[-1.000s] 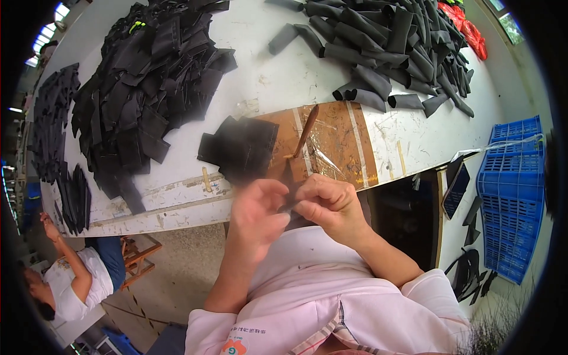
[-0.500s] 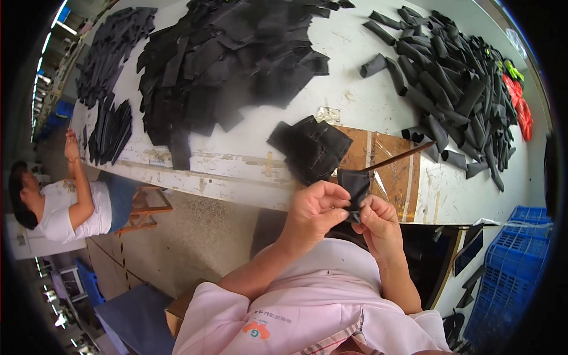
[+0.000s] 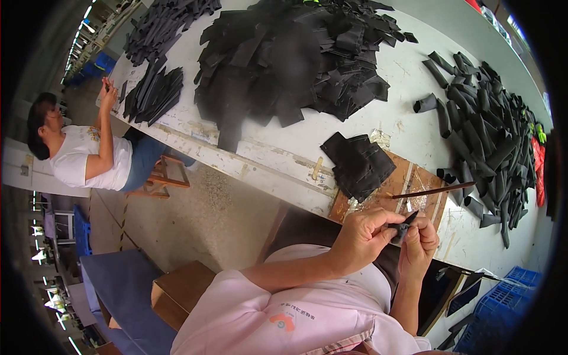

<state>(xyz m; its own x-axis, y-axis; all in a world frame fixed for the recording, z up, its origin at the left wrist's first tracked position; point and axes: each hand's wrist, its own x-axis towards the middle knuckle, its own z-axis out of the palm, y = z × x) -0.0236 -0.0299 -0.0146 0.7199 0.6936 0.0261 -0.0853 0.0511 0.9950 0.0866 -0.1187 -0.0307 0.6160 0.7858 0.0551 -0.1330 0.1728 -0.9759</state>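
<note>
My left hand and my right hand pinch a small black fabric piece between thumbs and fingers, just over the table's near edge. The piece looks folded or bunched, with a dark pointed end sticking up between the hands; most of it is hidden by my fingers. Just beyond my hands, a thin brown stick reaches across a brown board. A small stack of flat black fabric pieces lies at the board's left end.
Flat black pieces form a large heap on the white table. Rolled black tubes are piled at right, above blue crates. A person sits at far left. A cardboard box stands at lower left.
The fabric piece was held up flatter and more visible; now it is bunched between my fingers. My view has turned, so table and hands appear further right.
</note>
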